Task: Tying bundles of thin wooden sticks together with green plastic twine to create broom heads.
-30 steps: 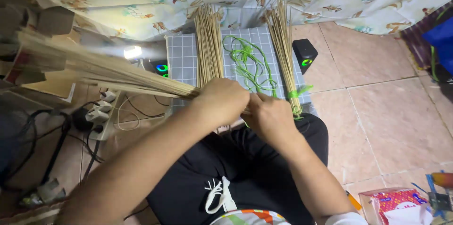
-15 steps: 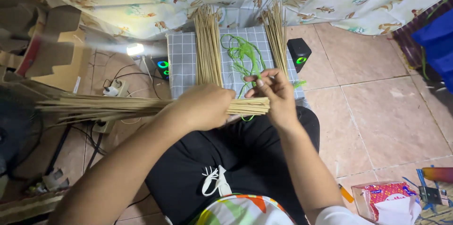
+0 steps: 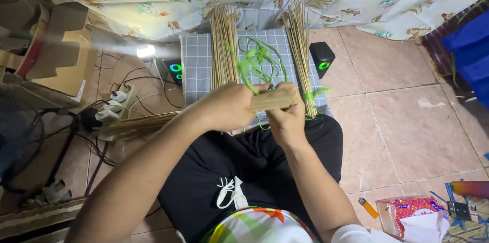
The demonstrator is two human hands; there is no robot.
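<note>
From the head camera, the left hand (image 3: 230, 106) is closing fully around a bundle of thin bamboo sticks (image 3: 272, 99), while the right hand (image 3: 287, 115) is pinching the bundle's squared end, fingers curled tight. The bundle is lying level across the lap, its long tail (image 3: 135, 126) trailing out past the left wrist. A green string (image 3: 248, 76) is running up from between the two grips toward a loose tangle (image 3: 265, 58) on the grey checked mat (image 3: 196, 64); it seems to be passing around the bundle, though knuckles are hiding the wrap. Beyond the hands, two more stick bundles (image 3: 224, 44) are lying on the mat. If either hold is slackening while the string is drawn, sticks could be sliding out and fanning apart.
</note>
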